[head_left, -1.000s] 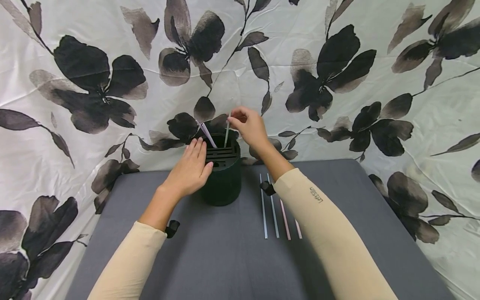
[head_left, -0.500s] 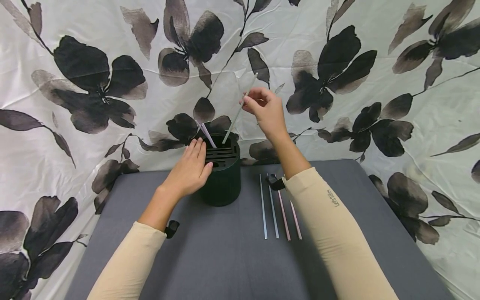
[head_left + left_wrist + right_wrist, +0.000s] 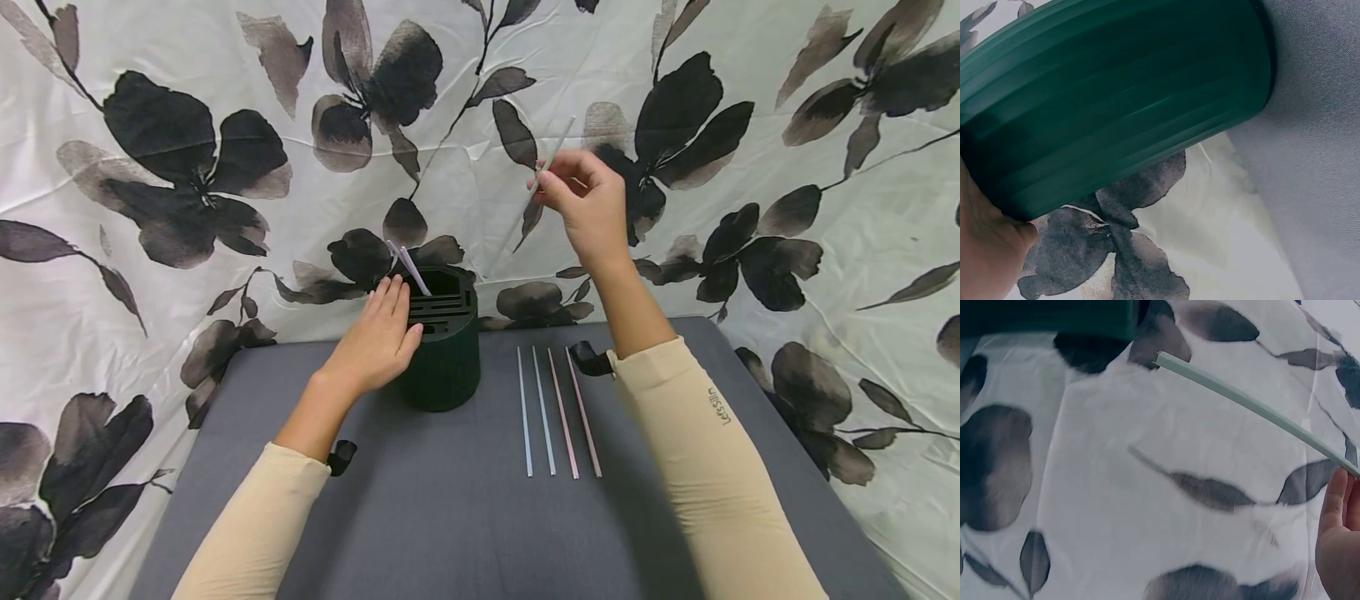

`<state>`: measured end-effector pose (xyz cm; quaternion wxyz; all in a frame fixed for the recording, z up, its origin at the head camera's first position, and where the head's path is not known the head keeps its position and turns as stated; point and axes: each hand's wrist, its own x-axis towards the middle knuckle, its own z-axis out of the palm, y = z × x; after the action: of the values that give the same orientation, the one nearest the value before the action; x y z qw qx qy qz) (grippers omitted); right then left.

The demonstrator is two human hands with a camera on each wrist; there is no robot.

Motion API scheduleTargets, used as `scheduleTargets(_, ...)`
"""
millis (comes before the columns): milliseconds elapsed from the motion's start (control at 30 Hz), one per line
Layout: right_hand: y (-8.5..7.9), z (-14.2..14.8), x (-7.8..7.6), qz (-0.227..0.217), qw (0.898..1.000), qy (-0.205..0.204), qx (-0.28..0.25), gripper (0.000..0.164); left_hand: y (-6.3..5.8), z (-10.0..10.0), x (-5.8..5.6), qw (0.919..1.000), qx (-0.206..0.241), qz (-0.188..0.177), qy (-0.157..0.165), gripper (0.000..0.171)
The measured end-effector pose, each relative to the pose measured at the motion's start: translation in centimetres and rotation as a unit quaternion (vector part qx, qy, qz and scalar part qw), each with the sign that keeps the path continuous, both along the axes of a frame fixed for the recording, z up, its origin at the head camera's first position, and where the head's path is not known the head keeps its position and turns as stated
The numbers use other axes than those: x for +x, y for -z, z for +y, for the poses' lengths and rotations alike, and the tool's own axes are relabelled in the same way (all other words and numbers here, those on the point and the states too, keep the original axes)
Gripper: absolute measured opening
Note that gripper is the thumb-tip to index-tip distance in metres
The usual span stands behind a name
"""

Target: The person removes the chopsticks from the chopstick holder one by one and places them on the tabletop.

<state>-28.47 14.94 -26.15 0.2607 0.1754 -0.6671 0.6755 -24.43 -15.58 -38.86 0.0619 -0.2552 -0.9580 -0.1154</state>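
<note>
My right hand pinches a thin pale green stick between thumb and fingers, up in the air to the right of a dark green ribbed holder. The stick tilts, and in the right wrist view its lower end hangs apart from the holder. My left hand lies with straight fingers against the holder's top edge; the left wrist view shows the ribbed side and part of that hand. Slots and a larger opening mark the holder's top. Pale purple sticks lean out of the opening.
On the grey table, two pale blue sticks and two pink sticks lie side by side, right of the holder. A white cloth with dark flowers hangs close behind the table.
My right hand has lifted the pale green stick out of the holder's opening and moved up and to the right with it. My left hand stays on the holder.
</note>
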Motion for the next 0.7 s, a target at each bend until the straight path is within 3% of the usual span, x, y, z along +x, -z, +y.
scheduleTargets(367, 3.4, 5.5, 1.4, -0.018, 0.999, 0.027, 0.03, 0.011, -0.2, -0.3, 0.2, 1.0, -0.003, -0.004, 0.002, 0.071)
scheduleTargets(533, 5.4, 7.6, 2.4, -0.04, 0.994, 0.065, 0.08, 0.011, -0.3, -0.4, 0.5, 1.0, -0.006, -0.001, 0.005, 0.071)
scheduleTargets(700, 7.6, 9.6, 3.4, -0.072, 0.985, 0.092, 0.127, 0.021, -0.1, -0.4, 0.5, 0.9999, -0.008, 0.002, 0.01, 0.071)
